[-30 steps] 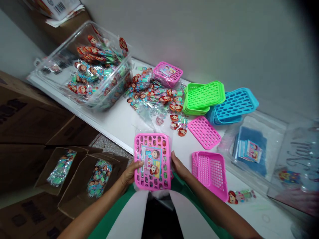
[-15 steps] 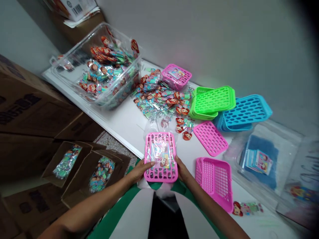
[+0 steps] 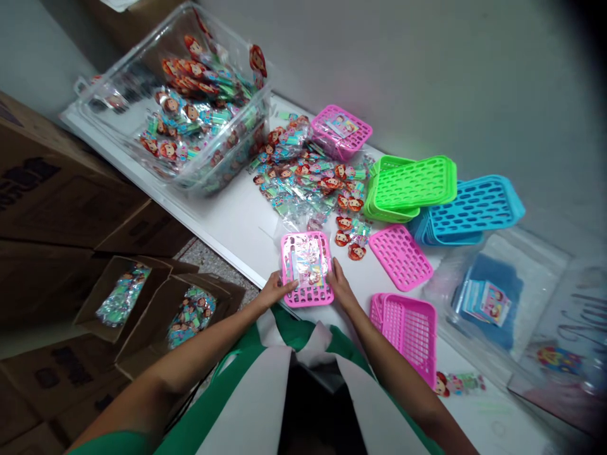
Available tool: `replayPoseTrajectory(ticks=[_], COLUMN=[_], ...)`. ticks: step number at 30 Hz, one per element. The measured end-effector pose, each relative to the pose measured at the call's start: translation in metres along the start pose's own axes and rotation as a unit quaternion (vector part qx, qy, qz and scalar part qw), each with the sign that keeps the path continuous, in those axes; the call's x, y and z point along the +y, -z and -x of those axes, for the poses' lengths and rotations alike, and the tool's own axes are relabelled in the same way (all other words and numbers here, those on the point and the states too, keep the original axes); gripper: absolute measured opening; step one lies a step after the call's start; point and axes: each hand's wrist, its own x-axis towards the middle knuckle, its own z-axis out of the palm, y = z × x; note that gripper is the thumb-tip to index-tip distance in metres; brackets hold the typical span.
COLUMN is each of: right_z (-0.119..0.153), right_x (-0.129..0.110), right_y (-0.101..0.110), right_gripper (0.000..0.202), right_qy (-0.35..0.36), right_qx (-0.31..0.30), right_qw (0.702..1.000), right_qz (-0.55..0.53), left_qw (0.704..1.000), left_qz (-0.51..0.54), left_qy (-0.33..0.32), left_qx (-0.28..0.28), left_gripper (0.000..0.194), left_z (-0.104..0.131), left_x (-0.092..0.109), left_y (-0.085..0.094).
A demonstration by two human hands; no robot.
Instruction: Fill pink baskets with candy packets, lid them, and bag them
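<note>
Between my hands is a pink plastic basket [image 3: 309,299] in a clear plastic bag, its perforated face up, with a printed card on top under the film. My left hand [image 3: 276,290] grips its near left side, thumb on top. My right hand [image 3: 339,282] holds the right side, fingers along the edge. Just beyond it lies a pile of bagged doll-shaped packets [image 3: 303,174]. To the right are a loose pink perforated lid [image 3: 401,257] and a pink basket with a handle [image 3: 411,335].
A clear bin [image 3: 190,170] of packets stands far left. Green baskets [image 3: 412,183], blue baskets [image 3: 474,212] and a bagged pink basket [image 3: 341,129] line the wall. A clear tub [image 3: 535,265] with cards [image 3: 487,303] is at right. Cartons [image 3: 137,309] stand below the table's left edge.
The bagged pink basket has moved away from my body, further over the table, with both hands still on it. The camera view has shifted slightly.
</note>
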Motion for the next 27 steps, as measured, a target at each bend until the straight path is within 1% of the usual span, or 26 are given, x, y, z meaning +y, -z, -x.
replayPoseTrajectory(ticks=[1,2,3,4,5,6,9,11,13,15,17,19,21,24,25,26,27], right_z=[0.007,0.014,0.021,0.026,0.03,0.033,0.035,0.035,0.035,0.036,0.038,0.04,0.043,0.045,0.044,0.044,0.043], right_x=[0.001,0.003,0.004,0.006,0.008,0.009,0.012,0.015,0.018,0.02,0.023,0.026,0.029,0.034,0.035,0.035,0.035], right_y=[0.003,0.006,0.007,0.008,0.008,0.008,0.004,0.0,-0.004,-0.007,-0.008,-0.009,-0.007,-0.004,-0.004,-0.003,-0.003], right_gripper=[0.098,0.11,0.119,0.125,0.127,0.127,0.124,0.124,0.124,0.12,0.11,0.099,0.089,0.079,0.077,0.076,0.075], right_qy=[0.031,0.063,0.094,0.121,0.139,0.149,0.147,0.147,0.154,0.165,0.177,0.182,0.182,0.185,0.187,0.189,0.19], right_qx=[0.0,-0.008,-0.019,-0.031,-0.038,-0.04,-0.028,-0.012,0.004,0.019,0.033,0.049,0.071,0.103,0.11,0.115,0.119], right_qw=[0.998,0.993,0.986,0.977,0.97,0.966,0.966,0.963,0.955,0.944,0.932,0.921,0.912,0.899,0.896,0.894,0.893], right_qz=[0.048,0.095,0.136,0.17,0.194,0.207,0.213,0.225,0.252,0.285,0.315,0.34,0.361,0.383,0.387,0.389,0.39], left_qw=[1.0,1.0,0.999,0.997,0.996,0.996,0.997,0.995,0.993,0.991,0.991,0.992,0.992,0.986,0.982,0.979,0.977], left_qz=[-0.013,-0.023,-0.027,-0.025,-0.022,-0.022,-0.048,-0.069,-0.086,-0.1,-0.096,-0.079,-0.063,-0.063,-0.072,-0.086,-0.102], left_qy=[-0.001,-0.006,-0.014,-0.024,-0.033,-0.041,-0.062,-0.074,-0.081,-0.083,-0.088,-0.096,-0.11,-0.135,-0.145,-0.155,-0.166], left_qx=[0.001,0.014,0.039,0.068,0.083,0.078,0.017,-0.002,0.014,0.031,0.037,0.032,0.006,-0.076,-0.093,-0.097,-0.089], left_gripper=[0.073,0.079,0.085,0.089,0.089,0.085,0.065,0.059,0.057,0.056,0.055,0.054,0.057,0.079,0.082,0.082,0.079], left_z=[0.002,0.004,0.006,0.006,0.006,0.005,0.003,0.003,0.004,0.006,0.009,0.012,0.015,0.021,0.022,0.023,0.023], left_x=[-0.001,-0.002,-0.004,-0.006,-0.008,-0.009,-0.015,-0.019,-0.023,-0.027,-0.029,-0.031,-0.033,-0.035,-0.035,-0.035,-0.035], left_y=[0.004,0.008,0.01,0.011,0.01,0.009,0.001,-0.003,-0.005,-0.005,-0.005,-0.006,-0.007,-0.004,-0.003,-0.001,0.0])
